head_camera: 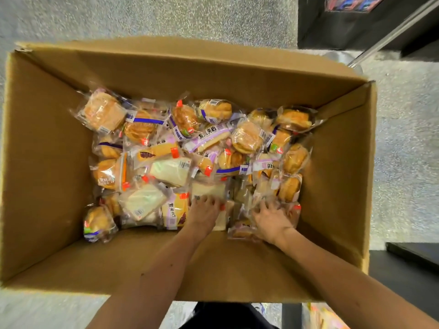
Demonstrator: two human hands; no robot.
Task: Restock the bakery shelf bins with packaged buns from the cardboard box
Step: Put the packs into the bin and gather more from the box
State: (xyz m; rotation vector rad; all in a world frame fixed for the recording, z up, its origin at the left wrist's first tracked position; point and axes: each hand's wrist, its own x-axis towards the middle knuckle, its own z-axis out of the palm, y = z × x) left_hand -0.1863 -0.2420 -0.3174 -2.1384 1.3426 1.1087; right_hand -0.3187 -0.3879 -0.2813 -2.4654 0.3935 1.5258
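Grey floor [166,17] carries the cardboard box [47,162]; packaged buns [142,129] heap its bottom. The left hand [204,214] and right hand [272,220] lie spread-fingered on packets, lower centre, gripping nothing. Picking step, probably: next, close round packets and lift.

Grey speckled floor [142,17]; dark shelving unit [344,27] far right.

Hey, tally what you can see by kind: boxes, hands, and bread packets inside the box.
Cardboard box: 1
Hands: 2, left hand and right hand
Bread packets: at least 20; they are heaped and overlapping, so no exact count
Total: at least 23
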